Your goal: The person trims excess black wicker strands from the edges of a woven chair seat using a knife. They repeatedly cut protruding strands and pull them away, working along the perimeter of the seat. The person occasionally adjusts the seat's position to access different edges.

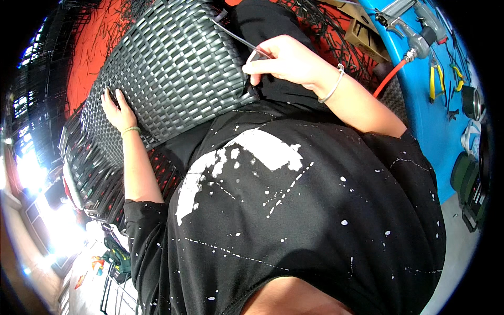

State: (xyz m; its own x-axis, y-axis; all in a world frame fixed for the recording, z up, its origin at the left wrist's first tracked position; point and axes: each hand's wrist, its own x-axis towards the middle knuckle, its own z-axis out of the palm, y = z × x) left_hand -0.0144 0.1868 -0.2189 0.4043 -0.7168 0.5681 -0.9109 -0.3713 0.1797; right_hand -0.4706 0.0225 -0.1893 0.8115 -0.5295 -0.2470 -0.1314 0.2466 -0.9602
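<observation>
Directions refer to a clock face centred on the view. The woven panel [173, 63], black with a glossy basket weave, lies at 11 o'clock, its near edge at the wearer's lap. The left hand [119, 112], at 10 o'clock, is open: fingers extended and slightly apart, laid on the panel's outer face, gripping nothing visible. The right hand [278, 60], just past 12 o'clock, is closed in a pinch. Thumb and forefinger hold a thin black strand [236, 37], which runs from the grip toward 11 o'clock, to the panel's upper edge. The remaining fingers are curled and partly hidden. At 2 o'clock, the blue worktop [425, 136] carries yellow-handled pliers [433, 83] and an air tool [418, 46] with a red hose [389, 79] attached.
</observation>
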